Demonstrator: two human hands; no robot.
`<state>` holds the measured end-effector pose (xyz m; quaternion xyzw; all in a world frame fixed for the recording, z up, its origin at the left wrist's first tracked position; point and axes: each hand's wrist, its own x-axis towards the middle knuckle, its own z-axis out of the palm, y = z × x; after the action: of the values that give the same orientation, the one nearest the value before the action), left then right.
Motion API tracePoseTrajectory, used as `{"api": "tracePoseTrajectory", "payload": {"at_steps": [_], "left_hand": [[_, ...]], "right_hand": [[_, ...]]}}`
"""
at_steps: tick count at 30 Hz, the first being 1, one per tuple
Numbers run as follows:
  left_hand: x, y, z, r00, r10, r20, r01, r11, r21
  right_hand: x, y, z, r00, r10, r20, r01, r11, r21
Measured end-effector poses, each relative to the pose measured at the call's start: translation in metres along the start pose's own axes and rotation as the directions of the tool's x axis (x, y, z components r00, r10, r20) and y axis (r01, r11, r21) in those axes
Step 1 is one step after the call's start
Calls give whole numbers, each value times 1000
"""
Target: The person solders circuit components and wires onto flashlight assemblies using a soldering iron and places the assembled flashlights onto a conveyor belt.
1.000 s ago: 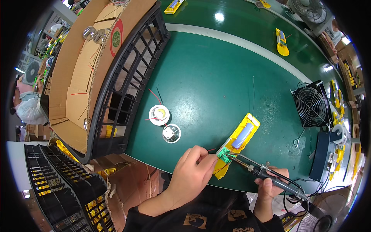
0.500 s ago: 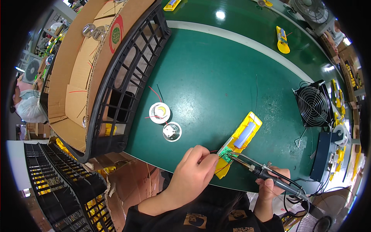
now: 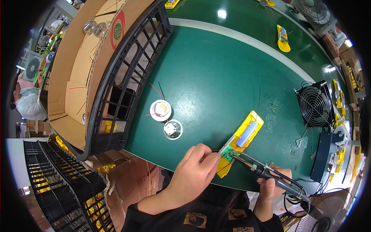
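Observation:
My right hand (image 3: 273, 185) is wrapped around a soldering iron (image 3: 262, 173) with a thin metal tube along its barrel. The iron's tip rests at a small green circuit board (image 3: 227, 153) in a yellow plastic housing (image 3: 255, 119). A blue-purple cylindrical battery (image 3: 246, 134) lies in the same housing, above the board. Pinched closed at the board's left edge, my left hand (image 3: 196, 170) hides whatever is between its fingertips. A red wire shows beside those fingers, and more thin wires run below the board.
Two round lamp parts, one white-rimmed (image 3: 160, 110) and one silver (image 3: 173, 129), lie left on the green table (image 3: 201, 77). A black crate (image 3: 116, 96) with a cardboard box stands at far left. A black fan (image 3: 315, 104) and dark box (image 3: 324, 156) stand right.
The view has shifted slightly. Both hands keep their grip, and the soldering iron's tip stays at the circuit board.

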<state>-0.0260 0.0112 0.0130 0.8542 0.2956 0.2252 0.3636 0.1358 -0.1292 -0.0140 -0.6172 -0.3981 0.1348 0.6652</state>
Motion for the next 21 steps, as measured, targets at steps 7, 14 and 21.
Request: {"api": "tracePoseTrajectory", "payload": {"at_steps": [7,14,21], "left_hand": [[-1,1,-1,1000,-11,18,10,1000,4],[0,2,-1,1000,-10,16,10,1000,5],[-1,3,0,1000,3,17,-3,1000,20]], "right_hand": [[5,-7,7,998,37,-42,-38,999,-37],[0,-1,4,999,16,-32,-17,999,-31],[-4,0,0,996,-44,-78,42,999,-20]]}}
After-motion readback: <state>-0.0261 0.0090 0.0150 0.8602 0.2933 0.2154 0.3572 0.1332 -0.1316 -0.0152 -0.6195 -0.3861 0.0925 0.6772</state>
